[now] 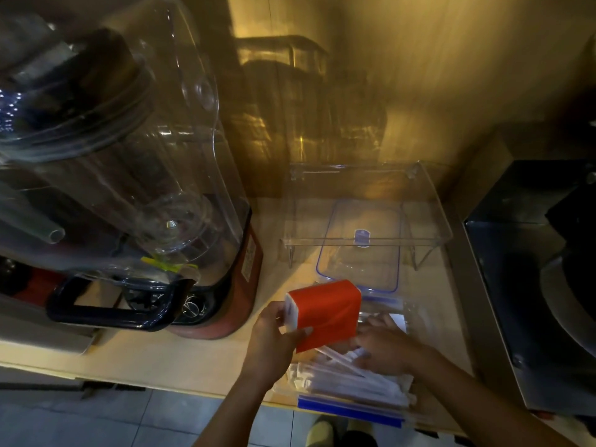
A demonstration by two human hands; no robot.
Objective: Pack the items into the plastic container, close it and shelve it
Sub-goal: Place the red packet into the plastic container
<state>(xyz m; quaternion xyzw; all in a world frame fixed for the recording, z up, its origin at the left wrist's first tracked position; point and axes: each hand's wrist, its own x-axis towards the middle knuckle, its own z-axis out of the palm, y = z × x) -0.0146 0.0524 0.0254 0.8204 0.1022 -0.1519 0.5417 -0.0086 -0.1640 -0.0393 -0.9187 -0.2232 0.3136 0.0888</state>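
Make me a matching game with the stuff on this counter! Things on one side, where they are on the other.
Things:
1. orange pack
2. lid
3. blender
4. straws

Places:
A. far left on the counter
B. in the container, under the right hand
C. held in the left hand
D. flat under the clear stand

Pairs: 1-C, 2-D, 3-A, 4-B

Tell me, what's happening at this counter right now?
A person is packing a clear plastic container at the counter's front edge. The left hand holds an orange packet over it, while the right hand rests on the wrapped straws already inside. The blue-rimmed lid lies apart, behind the container, beside a big blender.
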